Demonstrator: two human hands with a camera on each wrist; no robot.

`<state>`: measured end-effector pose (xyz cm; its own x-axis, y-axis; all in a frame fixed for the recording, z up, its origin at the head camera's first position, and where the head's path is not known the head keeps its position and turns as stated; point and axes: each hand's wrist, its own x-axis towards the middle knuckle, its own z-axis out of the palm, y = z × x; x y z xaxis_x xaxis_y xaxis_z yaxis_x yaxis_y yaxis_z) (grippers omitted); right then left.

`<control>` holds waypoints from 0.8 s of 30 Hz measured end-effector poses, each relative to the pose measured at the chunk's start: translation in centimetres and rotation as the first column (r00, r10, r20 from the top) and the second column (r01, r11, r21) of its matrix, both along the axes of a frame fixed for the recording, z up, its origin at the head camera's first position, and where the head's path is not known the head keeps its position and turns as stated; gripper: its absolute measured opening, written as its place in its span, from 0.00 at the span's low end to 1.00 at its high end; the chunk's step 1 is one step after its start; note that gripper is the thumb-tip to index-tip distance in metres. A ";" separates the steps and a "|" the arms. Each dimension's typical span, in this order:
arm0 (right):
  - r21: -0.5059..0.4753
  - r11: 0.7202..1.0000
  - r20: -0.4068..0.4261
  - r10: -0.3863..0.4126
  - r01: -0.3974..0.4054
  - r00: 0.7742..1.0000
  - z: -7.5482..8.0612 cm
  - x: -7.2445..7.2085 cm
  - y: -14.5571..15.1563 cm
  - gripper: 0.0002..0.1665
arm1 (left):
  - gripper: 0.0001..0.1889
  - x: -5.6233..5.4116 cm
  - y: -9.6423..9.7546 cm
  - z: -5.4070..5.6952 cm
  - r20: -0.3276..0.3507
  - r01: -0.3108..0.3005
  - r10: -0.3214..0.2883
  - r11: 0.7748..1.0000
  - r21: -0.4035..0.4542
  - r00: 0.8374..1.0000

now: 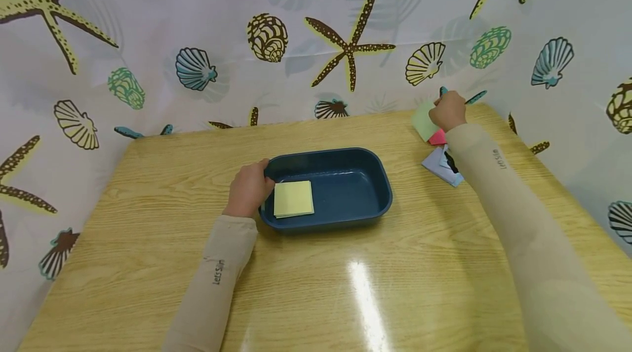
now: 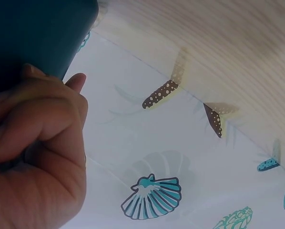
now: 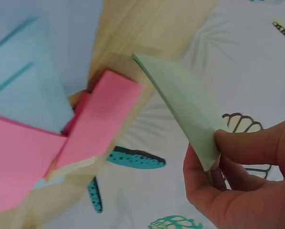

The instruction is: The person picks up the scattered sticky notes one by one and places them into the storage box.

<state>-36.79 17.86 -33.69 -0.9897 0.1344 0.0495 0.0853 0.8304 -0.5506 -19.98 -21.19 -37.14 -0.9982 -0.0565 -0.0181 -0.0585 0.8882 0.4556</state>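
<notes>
Left hand (image 1: 248,190) grips the tray (image 1: 340,193) by its left rim; far right, right hand (image 1: 448,109) pinches green notes (image 3: 180,100), apparently several sheets. A loose pinch could let them slip apart.

- Green notes (image 3: 186,100): thin stack, tilted, one end pinched in right hand (image 3: 249,174).
- Tray (image 1: 348,193): dark blue, upright, left end gripped by left hand (image 1: 248,188).
- Yellow notes (image 1: 293,198): square stack, flat in tray's left end.
- Pink notes (image 3: 97,124), blue notes (image 1: 441,166): right of tray.

left hand (image 1: 248,188): gripping | right hand (image 1: 448,111): pinching | right arm (image 1: 518,215): outstretched
</notes>
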 end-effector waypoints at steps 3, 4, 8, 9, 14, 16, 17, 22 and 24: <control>-0.037 0.998 -0.008 0.050 -0.050 0.999 1.2 0.4 -1.4 0.22 | 0.27 0.0 0.0 0.1 -0.009 0.003 -0.003 1.000 0.000 1.000; -0.046 0.997 -0.023 0.066 -0.067 0.998 1.5 0.6 -1.9 0.22 | 0.27 0.0 0.0 0.1 -0.008 0.004 -0.004 1.000 0.001 1.000; -0.075 0.986 -0.096 0.140 -0.148 0.985 2.8 1.5 -4.0 0.18 | 0.28 0.1 0.0 0.2 0.002 0.007 -0.007 1.000 0.007 1.000; -0.077 0.982 -0.114 0.166 -0.175 0.980 3.1 1.7 -4.6 0.17 | 0.28 0.1 0.0 0.2 0.004 0.008 -0.008 1.000 0.008 1.000; -0.094 0.944 -0.148 0.302 -0.318 0.942 4.7 3.5 -7.7 0.15 | 0.27 0.1 -0.1 0.0 0.000 0.003 -0.003 1.000 0.007 1.000; -0.102 0.920 -0.152 0.361 -0.378 0.920 5.4 4.3 -9.0 0.14 | 0.27 0.1 -0.1 0.0 -0.006 0.002 -0.002 1.000 0.002 1.000; -0.097 0.907 -0.154 0.394 -0.410 0.906 5.7 4.7 -9.7 0.14 | 0.27 0.0 -0.2 -0.1 -0.009 0.002 -0.002 1.000 0.001 1.000; -0.071 0.810 -0.103 0.575 -0.582 0.812 7.0 6.9 -12.8 0.13 | 0.28 0.0 -0.1 -0.1 -0.015 0.004 -0.004 1.000 0.001 1.000; -0.045 0.751 -0.074 0.655 -0.658 0.752 7.0 7.7 -14.0 0.13 | 0.28 0.1 0.0 -0.1 -0.014 0.003 -0.003 1.000 0.003 1.000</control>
<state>-29.10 3.87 -26.69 -0.8317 -0.5429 0.1166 -0.4970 0.6343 -0.5922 -19.93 -21.22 -37.20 -0.9986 -0.0534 -0.0043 -0.0494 0.8871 0.4589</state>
